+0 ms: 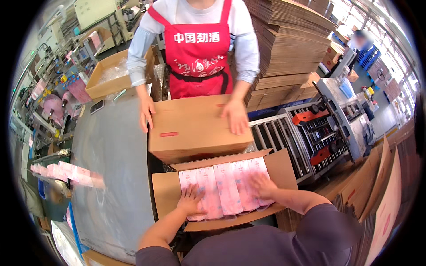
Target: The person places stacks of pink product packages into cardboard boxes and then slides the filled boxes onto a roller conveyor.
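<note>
An open cardboard carton [168, 195] stands before me with its flaps folded outward. Inside, pink wrapped packs [228, 195] with faint blue marks lie side by side in a row. My left hand [191, 202] rests flat on the packs at the left end, fingers spread. On the right side of the row lies my right hand [262, 185], slightly blurred, its fingers stretched out over the packs. Just beyond, a closed carton [199, 126] has a co-worker's two hands on its top, one at each side.
A grey metal table [115, 177] spans the left, with a phone [97, 106] at its far end. Pink boxes [66, 172] sit on a line at far left. To the right are a roller conveyor [275, 137] and stacked flat cardboard [293, 44]. The co-worker wears a red apron [197, 57].
</note>
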Demonstrator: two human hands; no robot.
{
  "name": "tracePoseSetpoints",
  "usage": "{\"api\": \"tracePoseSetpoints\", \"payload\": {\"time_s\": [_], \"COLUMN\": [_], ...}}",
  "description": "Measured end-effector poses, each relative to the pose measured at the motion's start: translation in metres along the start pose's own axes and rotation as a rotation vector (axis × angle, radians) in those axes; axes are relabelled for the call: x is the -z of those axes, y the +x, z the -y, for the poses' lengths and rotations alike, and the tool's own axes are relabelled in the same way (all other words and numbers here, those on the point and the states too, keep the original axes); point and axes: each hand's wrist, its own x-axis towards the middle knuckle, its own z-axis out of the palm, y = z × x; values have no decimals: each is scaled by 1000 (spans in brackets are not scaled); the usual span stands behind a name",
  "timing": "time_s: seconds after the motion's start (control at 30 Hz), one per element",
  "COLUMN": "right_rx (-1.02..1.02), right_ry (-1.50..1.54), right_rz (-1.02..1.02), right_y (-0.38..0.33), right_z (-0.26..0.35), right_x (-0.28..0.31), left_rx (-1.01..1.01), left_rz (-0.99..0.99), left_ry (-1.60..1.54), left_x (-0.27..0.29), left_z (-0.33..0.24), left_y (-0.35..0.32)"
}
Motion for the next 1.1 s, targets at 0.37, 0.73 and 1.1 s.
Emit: {"api": "tracePoseSetpoints", "payload": {"time_s": [0.37, 0.73, 1.1], "right_rx": [-500, -321, -282], "right_ry": [88, 793, 279], "right_rz": [-694, 492, -596], "right_y": [-25, 32, 89], "right_z": [-58, 9, 8], "right_x": [84, 32, 113], "left_rx": [717, -42, 575], "left_rz": [-449, 394, -370], "left_ry": [-502, -375, -528], "left_x": [-5, 88, 21], "left_z": [44, -85, -23], "left_y": [-86, -53, 3]}}
